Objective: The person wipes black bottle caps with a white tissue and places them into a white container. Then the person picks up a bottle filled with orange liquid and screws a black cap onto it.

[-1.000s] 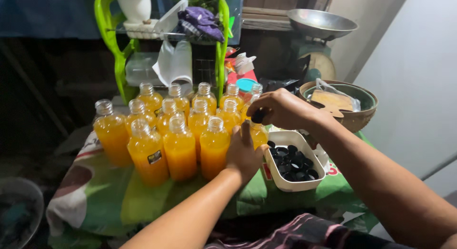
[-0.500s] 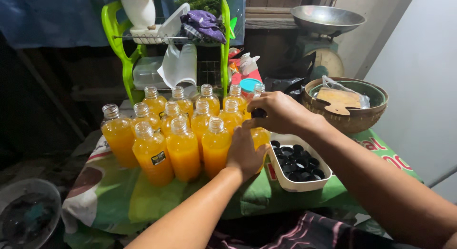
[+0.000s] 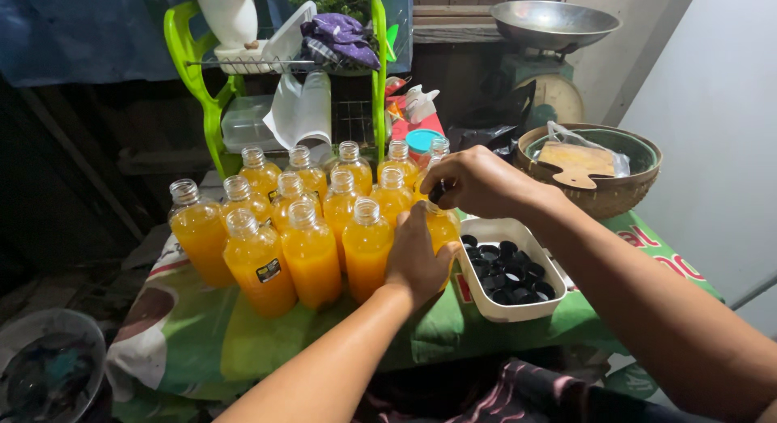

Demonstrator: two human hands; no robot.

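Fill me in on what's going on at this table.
A person is capping bottles of orange juice. The left hand grips a bottle at the right end of the cluster, while the right hand holds a black cap at its neck. The other bottles are uncapped. A white tray alongside holds more black caps.

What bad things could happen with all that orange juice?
1. The bottles stand packed together with no caps; a bump from either arm could probably knock one over and spill juice on the green cloth.
2. The left hand steadies one bottle while the right hand puts a black cap on top; pushing crooked might tip it.
3. The tub of caps sits near the table edge and might slide off.
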